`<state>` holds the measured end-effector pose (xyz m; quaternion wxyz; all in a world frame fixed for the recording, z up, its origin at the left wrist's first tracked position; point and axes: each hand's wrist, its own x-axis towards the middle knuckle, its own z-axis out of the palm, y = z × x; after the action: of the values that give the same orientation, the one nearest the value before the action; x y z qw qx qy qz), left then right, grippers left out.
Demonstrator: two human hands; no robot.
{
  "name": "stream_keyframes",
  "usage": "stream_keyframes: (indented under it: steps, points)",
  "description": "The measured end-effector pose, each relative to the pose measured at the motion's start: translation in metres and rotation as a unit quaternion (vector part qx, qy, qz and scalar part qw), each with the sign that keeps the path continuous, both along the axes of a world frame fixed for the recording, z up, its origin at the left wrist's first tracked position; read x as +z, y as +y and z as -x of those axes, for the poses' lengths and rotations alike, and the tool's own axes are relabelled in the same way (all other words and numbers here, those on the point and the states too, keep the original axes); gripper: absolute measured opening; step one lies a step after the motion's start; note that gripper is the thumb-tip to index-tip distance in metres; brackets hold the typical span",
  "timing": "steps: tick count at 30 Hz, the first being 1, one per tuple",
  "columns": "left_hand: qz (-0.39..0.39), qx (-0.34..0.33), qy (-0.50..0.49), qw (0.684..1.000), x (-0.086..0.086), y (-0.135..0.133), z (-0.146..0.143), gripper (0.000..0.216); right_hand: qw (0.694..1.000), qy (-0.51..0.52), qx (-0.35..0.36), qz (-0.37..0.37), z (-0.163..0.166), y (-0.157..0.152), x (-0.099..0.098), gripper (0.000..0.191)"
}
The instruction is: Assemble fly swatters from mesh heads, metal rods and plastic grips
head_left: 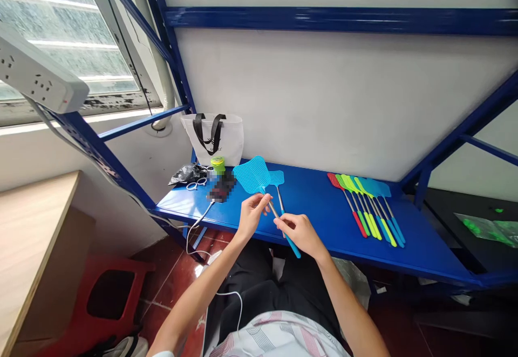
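Observation:
A blue fly swatter (pixel 251 175) is held up over the front of the blue shelf, its mesh head tilted to the upper left. My left hand (pixel 251 215) pinches it just below the head. Lower down, my right hand (pixel 300 231) grips the metal shaft above the blue handle, which sticks out below the fingers. Behind it a second blue swatter (pixel 277 177) lies on the shelf, partly hidden by my right hand and the held one. Off to the right, several swatters (pixel 367 206) in red, green, yellow and blue lie fanned in a row.
On the blue shelf (pixel 311 200), a white tote bag (pixel 230 135), a green tin (pixel 217 165), scissors (pixel 197 184) and a blurred dark device with a white cable stand left. Blue posts frame it. A power strip (pixel 44 76) hangs upper left; a red stool (pixel 89 292) is below.

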<state>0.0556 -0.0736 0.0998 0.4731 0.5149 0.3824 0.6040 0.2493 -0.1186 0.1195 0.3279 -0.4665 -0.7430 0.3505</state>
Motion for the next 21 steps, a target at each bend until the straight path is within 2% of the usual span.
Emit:
stream_keyframes:
  steps: [3,12,21]
  points:
    - [0.001,-0.006,-0.003,1.000,-0.002,0.000,-0.001,0.052,0.999,-0.035,-0.002,-0.029,0.000,0.000,-0.003,0.050]
    - [-0.001,0.040,-0.006,0.999,0.005,-0.004,0.003,0.050,0.985,-0.119,-0.049,-0.118,0.014,-0.003,-0.004,0.049]
    - [0.018,0.038,-0.009,0.999,-0.002,0.006,0.008,0.051,0.974,-0.196,-0.059,-0.100,0.005,-0.002,-0.005,0.046]
